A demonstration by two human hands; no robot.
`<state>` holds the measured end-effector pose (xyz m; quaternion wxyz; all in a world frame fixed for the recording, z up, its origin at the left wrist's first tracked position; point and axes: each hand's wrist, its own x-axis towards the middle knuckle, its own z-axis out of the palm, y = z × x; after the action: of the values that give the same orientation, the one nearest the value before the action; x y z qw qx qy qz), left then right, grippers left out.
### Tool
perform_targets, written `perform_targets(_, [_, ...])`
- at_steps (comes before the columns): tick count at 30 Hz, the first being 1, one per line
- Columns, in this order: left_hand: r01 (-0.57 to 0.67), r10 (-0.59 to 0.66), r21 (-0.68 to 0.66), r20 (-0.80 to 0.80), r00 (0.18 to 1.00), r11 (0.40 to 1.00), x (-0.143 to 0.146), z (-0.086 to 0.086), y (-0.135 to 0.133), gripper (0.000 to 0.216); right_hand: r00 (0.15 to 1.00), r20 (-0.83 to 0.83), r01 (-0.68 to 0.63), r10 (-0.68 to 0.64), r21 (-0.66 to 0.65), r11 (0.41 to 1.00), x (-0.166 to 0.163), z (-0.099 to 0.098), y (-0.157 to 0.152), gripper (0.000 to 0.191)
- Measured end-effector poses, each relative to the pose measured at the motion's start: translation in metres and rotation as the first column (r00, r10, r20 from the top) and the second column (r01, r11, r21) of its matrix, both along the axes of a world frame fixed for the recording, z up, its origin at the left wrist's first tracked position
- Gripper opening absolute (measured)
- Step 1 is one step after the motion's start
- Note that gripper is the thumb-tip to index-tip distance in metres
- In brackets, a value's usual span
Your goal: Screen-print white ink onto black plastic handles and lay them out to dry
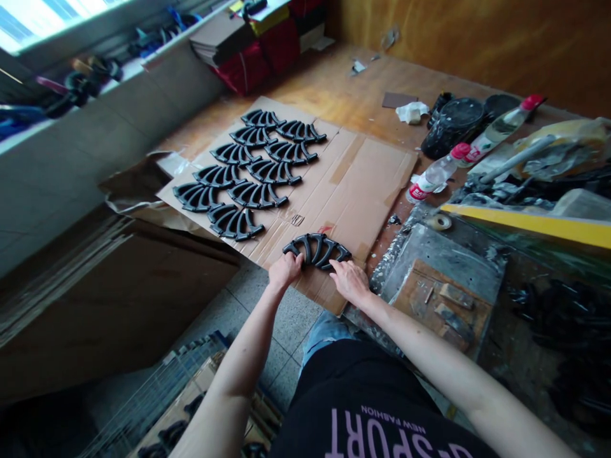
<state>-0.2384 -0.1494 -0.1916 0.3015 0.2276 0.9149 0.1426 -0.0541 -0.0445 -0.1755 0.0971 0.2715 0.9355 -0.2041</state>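
Black part point(317, 249) is below centre, left hand point(285, 268) and right hand point(351, 280) holding its ends; ten others point(258, 194) lie on cardboard point(370, 184), left of centre; dim heap point(568, 318), lower right, perhaps more parts.

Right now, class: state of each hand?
Left hand: closed on one end of the black ribbed piece.
Right hand: touching its other end; whether closed, can't tell.

"How are the arms held?"
"Both reach forward, bare and converging: the left arm point(245, 350) from the left, the right arm point(424, 340) from the right."
"And at the ends?"
"The left hand point(285, 270) is curled, thumb on its inner side. The right hand point(352, 283), near it but apart, is palm down, fingers angled inward."
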Motion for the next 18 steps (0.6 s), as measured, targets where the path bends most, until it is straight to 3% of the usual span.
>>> perform_targets(2, [0.031, -0.015, 0.082, -0.185, 0.983, 0.996, 0.019, -0.004, -0.007, 0.05, 1.0, -0.013, -0.013, 0.014, 0.011, 1.0, 0.002, -0.001, -0.001, 0.034])
perform_targets(4, [0.183, -0.099, 0.188, -0.387, 0.917, 0.965, 0.043, -0.01, -0.012, 0.05, 0.999, -0.015, -0.029, 0.03, 0.027, 0.999, 0.003, -0.003, -0.001, 0.029])
perform_targets(6, [0.371, -0.231, 0.201, -0.498, 0.836, 0.907, 0.064, -0.017, -0.012, 0.05, 0.998, -0.022, -0.051, 0.052, 0.047, 0.998, 0.004, -0.005, -0.001, 0.025])
perform_targets(8, [0.452, -0.318, 0.143, -0.529, 0.787, 0.881, 0.077, -0.023, -0.006, 0.054, 0.996, -0.04, -0.074, 0.076, 0.059, 0.995, 0.004, -0.008, -0.001, 0.025])
perform_targets(10, [0.441, -0.333, 0.085, -0.533, 0.778, 0.894, 0.081, -0.027, 0.002, 0.06, 0.994, -0.055, -0.093, 0.096, 0.059, 0.994, 0.003, -0.01, 0.0, 0.028])
perform_targets(18, [0.438, -0.37, 0.036, -0.475, 0.798, 0.898, 0.065, -0.027, 0.017, 0.057, 0.996, -0.004, -0.089, 0.089, 0.026, 0.996, 0.0, -0.005, 0.003, 0.033])
